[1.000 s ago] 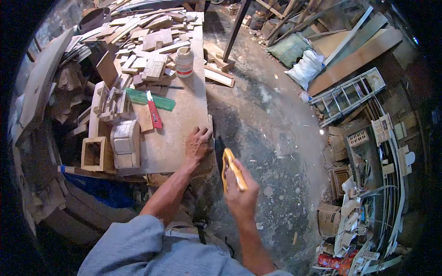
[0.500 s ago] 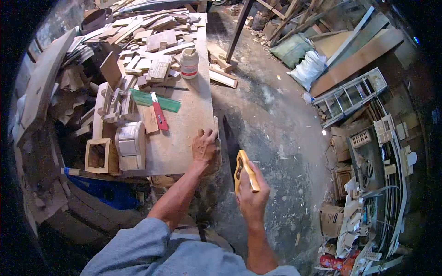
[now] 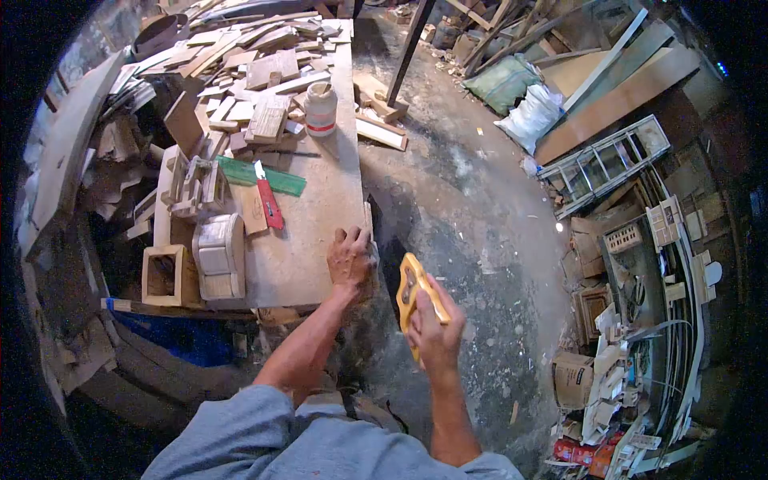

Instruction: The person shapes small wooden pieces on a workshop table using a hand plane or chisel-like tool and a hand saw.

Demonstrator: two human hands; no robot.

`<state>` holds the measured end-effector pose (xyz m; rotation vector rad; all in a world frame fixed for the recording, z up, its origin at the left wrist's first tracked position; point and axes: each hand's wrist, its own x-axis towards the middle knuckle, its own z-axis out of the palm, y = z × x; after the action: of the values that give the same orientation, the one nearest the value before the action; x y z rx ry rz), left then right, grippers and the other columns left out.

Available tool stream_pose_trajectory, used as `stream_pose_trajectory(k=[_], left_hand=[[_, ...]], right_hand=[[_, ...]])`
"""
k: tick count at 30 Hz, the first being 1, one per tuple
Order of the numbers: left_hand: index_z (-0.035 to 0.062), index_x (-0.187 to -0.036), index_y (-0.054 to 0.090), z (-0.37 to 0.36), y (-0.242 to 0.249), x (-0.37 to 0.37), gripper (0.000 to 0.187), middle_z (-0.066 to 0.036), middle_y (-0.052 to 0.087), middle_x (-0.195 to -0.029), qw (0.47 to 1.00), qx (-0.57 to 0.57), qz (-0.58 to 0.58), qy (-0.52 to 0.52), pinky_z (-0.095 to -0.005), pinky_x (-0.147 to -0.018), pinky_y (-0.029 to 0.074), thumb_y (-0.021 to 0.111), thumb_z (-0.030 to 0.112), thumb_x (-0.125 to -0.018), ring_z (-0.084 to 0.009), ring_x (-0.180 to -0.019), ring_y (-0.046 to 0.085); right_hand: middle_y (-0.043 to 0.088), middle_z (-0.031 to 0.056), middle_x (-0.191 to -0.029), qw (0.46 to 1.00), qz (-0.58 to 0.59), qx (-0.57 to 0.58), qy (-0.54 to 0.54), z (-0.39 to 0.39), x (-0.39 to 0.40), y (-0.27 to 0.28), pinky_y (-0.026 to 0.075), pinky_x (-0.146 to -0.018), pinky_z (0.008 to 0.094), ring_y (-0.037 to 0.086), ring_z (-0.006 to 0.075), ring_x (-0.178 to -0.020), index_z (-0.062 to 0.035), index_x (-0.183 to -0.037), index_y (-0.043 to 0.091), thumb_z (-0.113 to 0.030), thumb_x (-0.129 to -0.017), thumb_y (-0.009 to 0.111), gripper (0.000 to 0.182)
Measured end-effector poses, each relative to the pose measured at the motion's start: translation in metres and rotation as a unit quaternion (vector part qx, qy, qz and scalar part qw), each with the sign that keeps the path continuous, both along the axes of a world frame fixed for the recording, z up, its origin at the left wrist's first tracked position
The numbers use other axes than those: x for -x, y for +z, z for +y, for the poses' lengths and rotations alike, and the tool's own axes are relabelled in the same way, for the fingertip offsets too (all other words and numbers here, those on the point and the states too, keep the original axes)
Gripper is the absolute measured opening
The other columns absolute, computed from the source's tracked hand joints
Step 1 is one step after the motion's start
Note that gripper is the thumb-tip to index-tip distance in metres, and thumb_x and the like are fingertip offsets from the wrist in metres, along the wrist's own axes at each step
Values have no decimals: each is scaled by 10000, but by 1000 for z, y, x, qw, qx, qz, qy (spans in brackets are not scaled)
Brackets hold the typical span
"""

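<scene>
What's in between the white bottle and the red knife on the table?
In the head view, a thin dark stick and part of a green strip lie between the bottle and the knife.

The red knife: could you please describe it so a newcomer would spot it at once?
On the workbench, a green strip lies on the near side of the wood scraps. The red knife has its blade over that strip; its red handle stands out from the green and pale wood.

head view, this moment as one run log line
right hand: grips yellow saw handle | left hand: at workbench edge | red cutter: on workbench
</scene>
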<state>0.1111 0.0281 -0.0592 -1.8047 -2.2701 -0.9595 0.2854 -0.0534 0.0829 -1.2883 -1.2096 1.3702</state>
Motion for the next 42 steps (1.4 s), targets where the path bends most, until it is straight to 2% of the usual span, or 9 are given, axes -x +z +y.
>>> stream_pose_trajectory(k=[4,8,13,14,20,25,33,38,42], left_hand=[[116,-945,643,0,-2,4,182,-54,610,-920,1000,3,16,-15,-420,-723,526,650,159,-769,-302,-922,579],[109,-922,642,-6,1,2,162,-68,619,-924,996,-24,3,-90,-415,-735,526,640,154,-767,-310,-917,583],[88,-904,651,6,-12,12,130,-92,628,-909,992,-22,49,-111,-398,-783,515,627,139,-787,-316,-932,586],[75,-897,651,10,-18,15,129,-103,631,-911,991,-24,31,-126,-401,-799,507,643,141,-786,-321,-933,585],[59,-896,632,7,-6,9,127,-121,631,-910,991,-60,-38,-114,-431,-806,502,665,156,-819,-342,-936,588],[68,-972,631,1,7,26,151,-132,620,-950,984,-44,-68,-159,-442,-826,494,639,195,-890,-346,-974,592],[88,-1102,620,-28,7,18,244,-138,562,-1040,987,-49,89,-124,-484,-867,439,575,282,-960,-340,-1040,527],[59,-1196,539,14,32,24,355,-169,520,-1149,995,2,22,-101,-471,-864,452,499,348,-994,-361,-1084,501],[54,-1228,557,42,3,25,358,-170,526,-1175,995,14,12,-99,-474,-886,457,493,314,-991,-367,-1094,506]], right_hand=[[440,-56,-642,998,27,-49,-3,1,3,-38,319,-418,214,355,26,-471,15,-1393,521,-208,-1000,615,462],[485,-38,-676,998,35,-22,-36,-20,-9,-21,312,-417,206,377,17,-488,28,-1387,526,-222,-999,618,470],[699,110,-986,965,-86,-236,-70,-30,5,-28,538,-749,315,665,174,-855,92,-1255,605,-205,-995,602,394],[702,153,-1121,979,-94,-164,-72,-26,10,-39,505,-910,339,659,215,-1047,118,-1216,610,-204,-990,599,394],[693,116,-1041,972,-82,-195,-105,-52,5,-52,522,-789,297,649,171,-889,91,-1264,599,-278,-1003,591,452],[585,4,-839,974,-64,-185,-110,-59,-28,-83,384,-507,215,475,51,-600,33,-1386,519,-288,-1004,603,506],[564,1,-832,991,-17,-118,-65,-65,-20,-67,368,-455,225,450,48,-550,29,-1364,546,-277,-995,604,482],[531,-15,-761,990,-7,-114,-84,-71,-20,-73,370,-442,233,441,53,-534,42,-1369,536,-247,-1001,584,471],[457,-40,-621,991,26,-86,-100,-73,-30,-66,351,-426,232,405,42,-489,34,-1388,518,-231,-1029,550,447]])
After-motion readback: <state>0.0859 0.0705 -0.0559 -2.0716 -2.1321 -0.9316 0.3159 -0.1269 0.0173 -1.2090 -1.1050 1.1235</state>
